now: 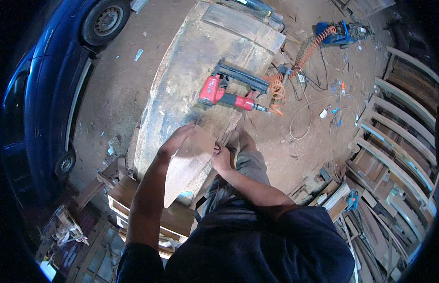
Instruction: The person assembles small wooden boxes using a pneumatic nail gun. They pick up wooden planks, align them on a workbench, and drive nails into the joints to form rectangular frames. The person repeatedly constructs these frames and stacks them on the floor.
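A flat pale wooden board [188,165] lies in front of me on the worn workbench [163,99]. My left hand [180,136] is closed on the board's far left corner, its fingertips at the far edge. At the board's right edge my right hand [221,159] is closed, fingers curled together. A small dark thing shows at its fingertips, too small to name. Beyond the board lies a red and black nail gun [229,96] on its side, apart from both hands. An orange coiled air hose [277,94] runs from its grip end.
A blue compressor [339,34] stands on the dirt floor at the far right. A thin cable [299,137] loops over the ground. Slatted wooden frames [398,122] and scrap wood are on the right. A blue car [52,89] is on the left, with a wooden cabinet [122,195] near my left arm.
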